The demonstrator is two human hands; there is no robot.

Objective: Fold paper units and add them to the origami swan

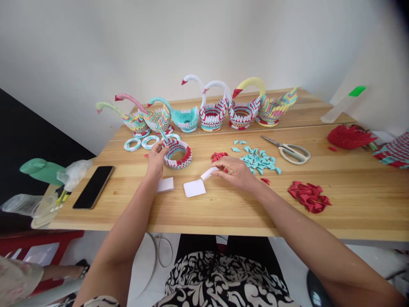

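Wearing a black and cream patterned top (220, 283), a person works at a wooden table (124, 219). Close to the front edge, a black phone (93, 187) lies on the left, and a heap of big red paper bits (309, 197) is on the right. Between them sit two piles of white paper: a left pile (165, 184), partly behind the left arm, and a middle pile (194, 188).

Just above the middle pile, the right hand (234, 170) pinches a folded white paper (208, 173). Small red bits (219, 156) peek out behind that hand. The left hand (155, 161) has its fingers on the left side of a round paper bowl (186, 160); I can't tell if it grips it or only touches it.

A bit farther back are loose blue paper bits (260, 161), and white-handled scissors (294, 154) lie beside them. Behind the left hand are blue and white paper rings (144, 142). At the back stands a row of paper swans (185, 121), in front of the pale wall (153, 42).
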